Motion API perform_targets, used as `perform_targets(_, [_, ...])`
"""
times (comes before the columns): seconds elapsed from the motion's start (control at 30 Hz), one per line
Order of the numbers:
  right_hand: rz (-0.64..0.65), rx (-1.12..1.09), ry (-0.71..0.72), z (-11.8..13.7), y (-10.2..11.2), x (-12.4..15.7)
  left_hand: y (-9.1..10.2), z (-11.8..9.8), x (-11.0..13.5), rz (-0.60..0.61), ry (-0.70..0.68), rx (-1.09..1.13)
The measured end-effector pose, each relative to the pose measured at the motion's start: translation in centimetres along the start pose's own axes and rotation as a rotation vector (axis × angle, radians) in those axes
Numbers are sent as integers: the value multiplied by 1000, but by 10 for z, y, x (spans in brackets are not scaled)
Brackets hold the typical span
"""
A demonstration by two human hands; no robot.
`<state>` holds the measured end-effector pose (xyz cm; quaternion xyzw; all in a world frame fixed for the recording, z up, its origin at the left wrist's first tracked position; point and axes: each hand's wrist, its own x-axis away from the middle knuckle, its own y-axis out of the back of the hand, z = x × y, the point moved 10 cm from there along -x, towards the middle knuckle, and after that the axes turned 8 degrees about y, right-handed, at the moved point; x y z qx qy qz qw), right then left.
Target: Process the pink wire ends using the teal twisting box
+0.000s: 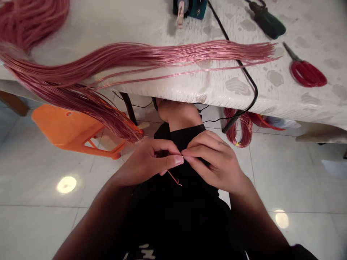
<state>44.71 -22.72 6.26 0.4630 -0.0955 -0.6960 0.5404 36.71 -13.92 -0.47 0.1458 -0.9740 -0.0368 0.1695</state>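
Note:
My left hand [150,159] and my right hand [214,160] meet fingertip to fingertip above my lap, below the table edge. Both pinch one short piece of thin pink wire [175,178], whose bent end hangs down under my left thumb. A long bundle of pink wires [162,57] lies across the white patterned table [284,94] and droops off its left edge toward my left hand.
Red-handled scissors [307,72] lie at the table's right. A teal device [191,7] and a dark green tool [267,21] sit at the back, with a black cable [251,81] running off the edge. An orange stool [72,130] and a wire coil [240,130] are under the table.

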Motion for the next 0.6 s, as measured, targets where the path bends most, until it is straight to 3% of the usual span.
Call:
perform_targets(0.17, [20, -12, -1, -7, 0, 1, 2, 0, 1, -17, 24, -25])
perform_targets(0.37, [-128, -98, -121, -20, 13, 7, 5, -7, 0, -35, -28, -42])
perform_targets(0.6, [-30, -225, -73, -11, -8, 3, 4, -8, 2, -42, -46, -53])
